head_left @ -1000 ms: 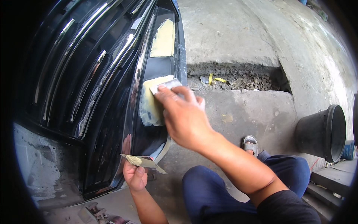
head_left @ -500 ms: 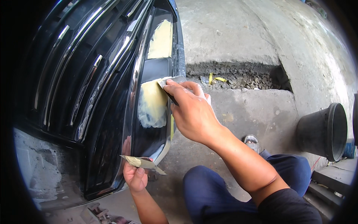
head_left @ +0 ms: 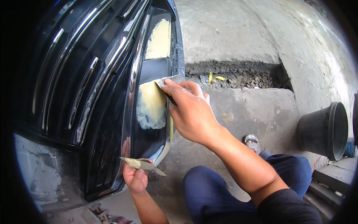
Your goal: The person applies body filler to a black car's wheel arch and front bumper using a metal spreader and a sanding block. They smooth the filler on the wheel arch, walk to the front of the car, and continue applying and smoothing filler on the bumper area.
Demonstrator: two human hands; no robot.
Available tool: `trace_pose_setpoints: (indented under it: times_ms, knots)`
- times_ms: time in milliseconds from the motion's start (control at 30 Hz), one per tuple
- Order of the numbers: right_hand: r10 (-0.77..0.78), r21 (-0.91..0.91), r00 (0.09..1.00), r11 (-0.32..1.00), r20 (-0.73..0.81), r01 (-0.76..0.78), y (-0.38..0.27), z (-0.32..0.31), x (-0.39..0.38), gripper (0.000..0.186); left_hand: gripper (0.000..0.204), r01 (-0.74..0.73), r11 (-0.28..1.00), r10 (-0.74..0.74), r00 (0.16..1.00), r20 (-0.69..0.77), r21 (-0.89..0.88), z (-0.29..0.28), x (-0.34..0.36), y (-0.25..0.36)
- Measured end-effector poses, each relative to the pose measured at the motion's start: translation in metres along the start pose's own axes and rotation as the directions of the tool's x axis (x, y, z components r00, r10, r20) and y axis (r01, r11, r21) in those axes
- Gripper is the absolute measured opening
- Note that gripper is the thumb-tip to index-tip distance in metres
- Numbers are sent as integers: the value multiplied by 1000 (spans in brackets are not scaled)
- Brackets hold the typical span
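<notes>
Cream filler putty (head_left: 152, 102) is smeared over a glossy black panel on a car's front bumper (head_left: 149, 140). At the upper right edge of that smear, my right hand (head_left: 192, 108) grips a flat putty spreader (head_left: 172, 79), its blade touching the filler. A second filler patch (head_left: 159, 40) lies on the panel further off. Lower down, close to the bumper, my left hand (head_left: 136, 178) pinches a thin flat plate (head_left: 151, 167) between thumb and fingers. A dab of putty (head_left: 132, 162) sits at the plate's left end.
To the left spreads the black grille (head_left: 74, 74) with chrome strips. A rubble-filled hole (head_left: 238, 76) in the concrete floor holds yellow scraps. At the right a dark bucket (head_left: 322, 130) lies tipped beside grey slabs (head_left: 333, 179). My knees and a sandalled foot (head_left: 251, 142) show below.
My right hand and the spreader have shifted very slightly left along the top of the filler. The left hand with the plate stays almost in place.
</notes>
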State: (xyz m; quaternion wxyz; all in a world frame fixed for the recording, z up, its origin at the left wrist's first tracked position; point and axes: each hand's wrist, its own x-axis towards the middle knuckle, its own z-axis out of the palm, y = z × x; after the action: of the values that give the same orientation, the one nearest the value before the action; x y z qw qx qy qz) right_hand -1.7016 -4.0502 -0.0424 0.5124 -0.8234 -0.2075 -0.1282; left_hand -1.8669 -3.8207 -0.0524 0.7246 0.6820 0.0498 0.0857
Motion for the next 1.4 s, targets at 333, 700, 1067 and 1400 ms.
trace_pose_setpoints:
  times_ms: [333, 700, 1067, 1400]
  knots:
    - [-22, -22, 1000, 999, 22, 23, 0, -3, -5, 51, 89, 1, 1000, 0, 1000, -20, 18, 4, 0, 2]
    - [-120, -179, 986, 974, 116, 140, -2, 12, -40, 51, 88, -75, 997, 74, 997, 25, 23, 7, 5, 0]
    - [-106, 204, 979, 976, 173, 70, -7, -18, -78, 53, 59, -150, 975, 150, 989, -9, -167, 16, -6, 1]
    - [-338, 725, 882, 689, 328, -6, 5, -45, -87, 48, 35, -219, 915, 96, 934, -345, -339, 97, -9, 20]
